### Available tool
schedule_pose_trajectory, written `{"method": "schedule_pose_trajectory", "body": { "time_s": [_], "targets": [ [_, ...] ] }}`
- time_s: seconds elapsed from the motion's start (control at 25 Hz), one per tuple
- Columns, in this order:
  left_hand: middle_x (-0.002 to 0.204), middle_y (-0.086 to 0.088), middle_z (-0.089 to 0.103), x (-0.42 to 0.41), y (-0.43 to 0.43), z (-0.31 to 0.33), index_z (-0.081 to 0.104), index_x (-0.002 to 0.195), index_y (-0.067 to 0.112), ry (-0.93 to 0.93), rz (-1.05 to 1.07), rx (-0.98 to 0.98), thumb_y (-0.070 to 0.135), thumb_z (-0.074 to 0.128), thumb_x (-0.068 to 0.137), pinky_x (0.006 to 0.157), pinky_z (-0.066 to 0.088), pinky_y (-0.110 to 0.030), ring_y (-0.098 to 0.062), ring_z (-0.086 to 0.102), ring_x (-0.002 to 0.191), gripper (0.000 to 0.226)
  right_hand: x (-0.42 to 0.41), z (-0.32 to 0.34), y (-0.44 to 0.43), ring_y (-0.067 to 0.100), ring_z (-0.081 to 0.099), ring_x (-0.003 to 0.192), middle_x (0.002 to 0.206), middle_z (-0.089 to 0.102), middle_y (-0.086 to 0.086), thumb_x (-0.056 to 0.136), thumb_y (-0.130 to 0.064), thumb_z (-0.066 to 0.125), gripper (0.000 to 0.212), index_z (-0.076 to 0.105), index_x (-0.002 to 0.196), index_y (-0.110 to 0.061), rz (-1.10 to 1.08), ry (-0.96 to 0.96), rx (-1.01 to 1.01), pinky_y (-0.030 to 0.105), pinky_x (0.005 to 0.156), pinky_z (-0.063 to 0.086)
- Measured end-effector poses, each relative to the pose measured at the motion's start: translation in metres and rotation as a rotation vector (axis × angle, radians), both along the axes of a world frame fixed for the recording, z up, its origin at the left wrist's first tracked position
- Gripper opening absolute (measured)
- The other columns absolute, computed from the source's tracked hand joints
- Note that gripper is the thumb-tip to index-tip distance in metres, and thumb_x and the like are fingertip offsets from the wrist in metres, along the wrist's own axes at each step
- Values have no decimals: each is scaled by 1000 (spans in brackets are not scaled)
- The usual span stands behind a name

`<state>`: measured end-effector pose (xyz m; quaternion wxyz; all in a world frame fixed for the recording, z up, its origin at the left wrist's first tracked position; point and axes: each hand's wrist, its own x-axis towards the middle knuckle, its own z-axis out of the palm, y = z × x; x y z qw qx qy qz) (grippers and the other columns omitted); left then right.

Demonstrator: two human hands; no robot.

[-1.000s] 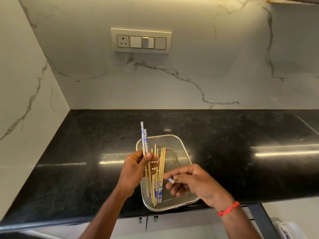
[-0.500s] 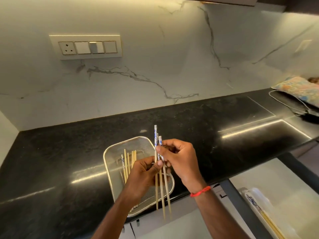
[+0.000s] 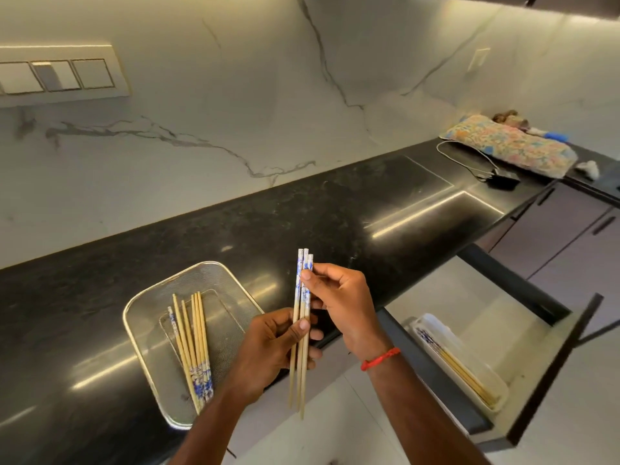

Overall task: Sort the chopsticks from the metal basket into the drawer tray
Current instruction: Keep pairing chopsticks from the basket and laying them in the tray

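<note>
L grip, R grip hold chopsticks, maybe 3

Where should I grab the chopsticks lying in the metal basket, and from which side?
Probably at the blue-patterned ends, nearest you, where the chopsticks bunch tightly; their plain tips fan apart farther back. Come from above, pinching across the bundle, since they lie flat on the mesh and the rim of the metal basket blocks a sideways approach.
</note>
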<state>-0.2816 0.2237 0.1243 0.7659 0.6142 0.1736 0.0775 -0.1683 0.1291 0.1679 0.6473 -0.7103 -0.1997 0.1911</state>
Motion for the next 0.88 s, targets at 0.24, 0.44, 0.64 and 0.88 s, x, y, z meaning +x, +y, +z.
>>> {"method": "schedule_pose_trajectory", "body": {
  "time_s": [0.24,0.44,0.64,0.88],
  "targets": [
    [95,-22,76,5,-5,4,69,109,0,-6,-36,33,13,57,97,70,64,-45,-35,75,76,22,1,1,-6,19,75,82,89,77,6,90,-21,67,20,74,107,-13,-68,51,90,41,75,62],
    [93,-19,77,15,-9,8,70,107,-1,7,-44,89,14,57,98,72,64,-48,-35,74,76,22,8,2,-13,26,74,89,96,76,12,92,-21,66,23,72,111,-9,-135,68,146,48,80,61],
    [95,-19,77,27,-20,9,68,110,-2,16,-58,100,14,58,97,73,64,-49,-34,74,78,23,18,12,-29,26,75,89,100,76,12,86,-6,71,25,68,108,-18,18,7,174,45,82,60],
    [99,-22,76,46,-38,7,67,113,-1,42,-80,132,8,61,95,77,64,-44,-30,75,81,21,51,12,-50,25,75,87,98,75,13,85,-3,72,25,69,109,-7,-16,7,170,45,82,61]
  ]
}}
